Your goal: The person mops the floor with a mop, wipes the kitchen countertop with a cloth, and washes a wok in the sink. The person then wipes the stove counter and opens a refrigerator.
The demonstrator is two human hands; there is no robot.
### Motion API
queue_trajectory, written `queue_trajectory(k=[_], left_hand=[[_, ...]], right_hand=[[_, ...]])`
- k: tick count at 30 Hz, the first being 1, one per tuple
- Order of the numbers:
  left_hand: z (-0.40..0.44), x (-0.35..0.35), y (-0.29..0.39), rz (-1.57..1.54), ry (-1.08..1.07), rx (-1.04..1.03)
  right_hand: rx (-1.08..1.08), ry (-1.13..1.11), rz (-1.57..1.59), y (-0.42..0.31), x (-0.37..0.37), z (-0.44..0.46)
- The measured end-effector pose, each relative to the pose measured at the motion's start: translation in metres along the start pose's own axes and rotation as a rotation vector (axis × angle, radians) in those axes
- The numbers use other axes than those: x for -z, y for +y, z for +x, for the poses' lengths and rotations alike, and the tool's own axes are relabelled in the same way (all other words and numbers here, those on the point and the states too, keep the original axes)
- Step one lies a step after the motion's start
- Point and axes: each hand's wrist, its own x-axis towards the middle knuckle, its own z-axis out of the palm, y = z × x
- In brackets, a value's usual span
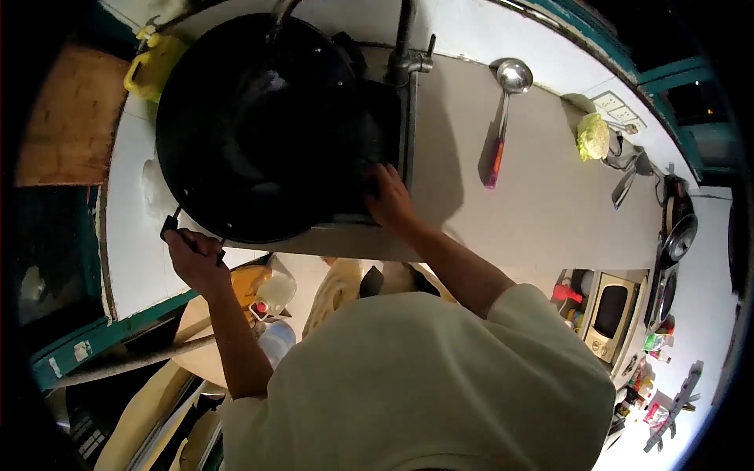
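Observation:
A large black wok (pixel 236 157) is tilted over the sink, its dark inside facing me. My left hand (pixel 198 257) is wrapped round the wok's side handle (pixel 170 225) at its lower left rim. My right hand (pixel 386 196) is at the right side of the wok, beside the sink's edge (pixel 410 149). Its fingers are curled into a dark area, and what they hold, if anything, is hidden. A faucet (pixel 403 59) rises behind the sink, and its spout (pixel 284 12) reaches over the wok.
On the counter (pixel 550 204) to the right lie a ladle (pixel 504 110) and a piece of cabbage (pixel 593 137). A yellow jug (pixel 153 67) stands behind the wok on the left. Bottles (pixel 276 294) stand below the counter; a microwave (pixel 613 314) is at the far right.

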Motion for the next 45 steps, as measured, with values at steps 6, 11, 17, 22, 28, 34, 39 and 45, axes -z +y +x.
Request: queue_trajectory(k=[6, 11, 17, 22, 28, 34, 39, 45], left_hand=[[-0.036, -0.028, 0.019, 0.139, 0.057, -0.135], [-0.026, -0.013, -0.001, 0.225, -0.039, -0.333], [0.023, 0.025, -0.055, -0.233, -0.065, 0.143], [0.049, 0.045, -0.103, -0.375, 0.073, 0.551], [0.054, 0.048, -0.120, -0.377, 0.002, 0.609], [0.084, 0.060, -0.105, -0.365, 0.123, 0.737], [0.096, 0.073, -0.110, -0.406, 0.060, 0.714], [0.103, 0.067, -0.105, -0.295, -0.034, 0.735]], right_hand=[[0.074, -0.051, -0.009, 0.002, 0.002, -0.001], [0.090, -0.054, -0.075, -0.016, 0.004, 0.019], [0.367, -0.081, -0.169, -0.049, -0.037, 0.090], [0.973, -0.420, -0.505, 0.005, -0.143, 0.083], [0.191, 0.037, -0.420, -0.023, -0.181, 0.224], [0.522, -0.841, 0.065, -0.119, -0.230, 0.114], [0.662, -0.855, -0.399, -0.015, -0.122, 0.138], [0.499, -0.160, -0.672, -0.062, -0.180, 0.267]])
